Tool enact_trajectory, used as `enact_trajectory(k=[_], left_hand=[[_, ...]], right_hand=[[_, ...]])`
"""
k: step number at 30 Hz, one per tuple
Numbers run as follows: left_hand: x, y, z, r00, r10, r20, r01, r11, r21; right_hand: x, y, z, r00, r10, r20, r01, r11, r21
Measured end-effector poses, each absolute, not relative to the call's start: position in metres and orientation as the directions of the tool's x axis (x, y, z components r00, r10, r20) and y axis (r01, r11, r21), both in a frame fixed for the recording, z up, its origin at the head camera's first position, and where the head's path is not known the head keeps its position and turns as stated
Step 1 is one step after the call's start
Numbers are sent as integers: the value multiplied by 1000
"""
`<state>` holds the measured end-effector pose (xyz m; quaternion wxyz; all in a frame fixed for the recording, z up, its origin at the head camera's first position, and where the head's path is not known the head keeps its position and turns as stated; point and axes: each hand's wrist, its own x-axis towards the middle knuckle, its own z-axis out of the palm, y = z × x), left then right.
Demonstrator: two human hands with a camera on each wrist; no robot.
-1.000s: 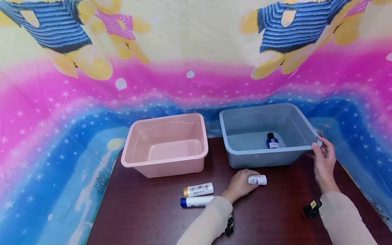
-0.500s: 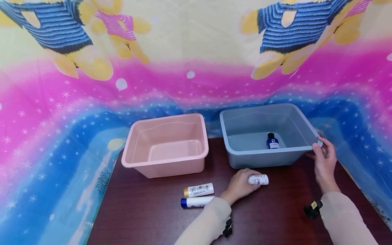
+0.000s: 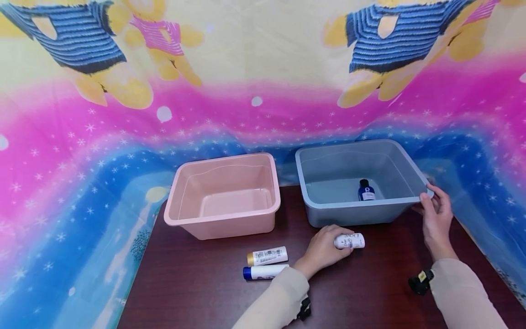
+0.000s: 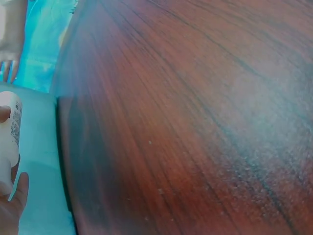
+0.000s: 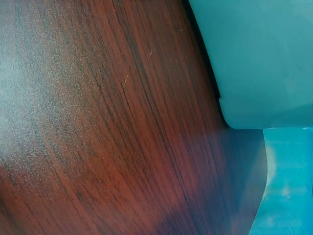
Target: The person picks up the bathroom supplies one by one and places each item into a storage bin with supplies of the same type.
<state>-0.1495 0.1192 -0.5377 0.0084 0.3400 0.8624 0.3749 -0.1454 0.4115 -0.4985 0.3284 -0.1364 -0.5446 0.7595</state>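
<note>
My left hand (image 3: 326, 246) grips a small white bottle (image 3: 350, 241) with Dove lettering, held sideways just in front of the grey-blue bin (image 3: 353, 214). In the left wrist view the same white bottle (image 4: 9, 139) shows at the left edge, with fingers around it. At the bin's front right corner, my right hand (image 3: 437, 224) holds the rim between thumb and fingers. Inside that bin is a dark blue bottle (image 3: 365, 191) with a black cap. The right wrist view shows the bin's side (image 5: 264, 68) but no hand.
A pink bin (image 3: 234, 226) stands to the left of the grey-blue one. Before it lie a white bottle with a gold cap (image 3: 268, 256) and a white bottle with a blue cap (image 3: 263, 273), partly behind the left sleeve. A patterned cloth (image 3: 263, 123) hangs behind the dark wood table (image 3: 197, 292).
The Dove bottle in my left hand has shifted slightly to the right and turned a little. My right hand keeps its hold on the bin rim.
</note>
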Motion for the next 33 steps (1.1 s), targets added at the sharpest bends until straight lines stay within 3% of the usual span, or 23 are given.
enact_trajectory(k=[33], left_hand=[[-141, 114, -480, -656, 637, 405, 724, 381, 575]], right_hand=[[-146, 412, -500, -749, 641, 168, -375, -201, -905]])
